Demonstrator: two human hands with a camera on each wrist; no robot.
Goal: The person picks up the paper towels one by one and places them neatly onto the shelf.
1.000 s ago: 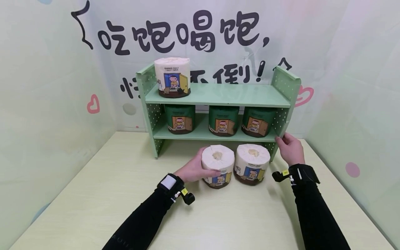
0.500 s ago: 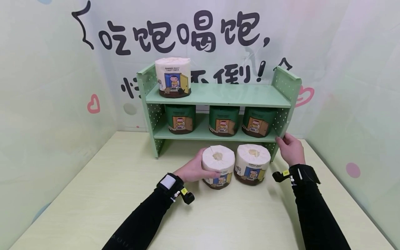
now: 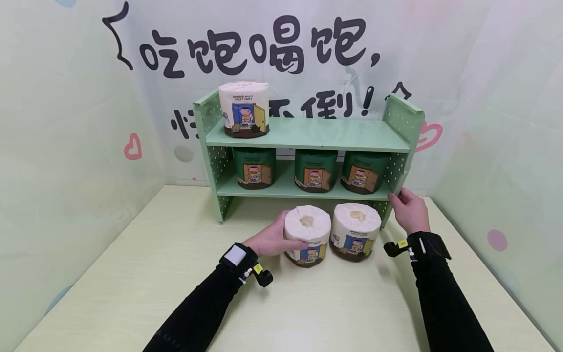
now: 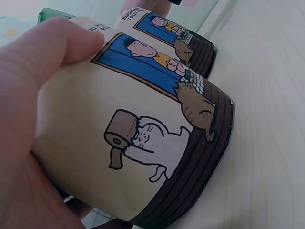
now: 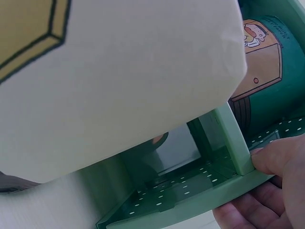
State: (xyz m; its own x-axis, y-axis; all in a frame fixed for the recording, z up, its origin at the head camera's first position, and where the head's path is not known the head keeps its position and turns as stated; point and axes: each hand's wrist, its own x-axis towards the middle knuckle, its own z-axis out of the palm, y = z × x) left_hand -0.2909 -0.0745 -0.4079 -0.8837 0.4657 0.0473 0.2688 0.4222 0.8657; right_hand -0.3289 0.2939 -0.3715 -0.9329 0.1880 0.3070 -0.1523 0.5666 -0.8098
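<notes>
My left hand (image 3: 273,238) grips a cream toilet paper roll (image 3: 308,230) that stands upright on the table. Its thumb lies across the printed front; in the left wrist view the thumb and palm wrap the roll (image 4: 143,119), while the other fingers are mostly hidden behind it. Close on the right stands a second cream roll (image 3: 355,232), which my hands do not hold. The right hand (image 3: 410,211) pinches the right side panel of a mint-green two-tier shelf (image 3: 325,134). In the right wrist view, thumb and fingers hold that panel's edge from both sides.
Three green toilet paper rolls (image 3: 314,171) stand on the lower tier. One cream roll (image 3: 244,110) sits at the left end of the upper tier. The pale wooden table (image 3: 132,274) extends in front, with a printed backdrop (image 3: 281,44) behind.
Both hands keep the same holds. The gripped roll sits very slightly lower in the head view, and the whole scene has shifted by a few pixels.
</notes>
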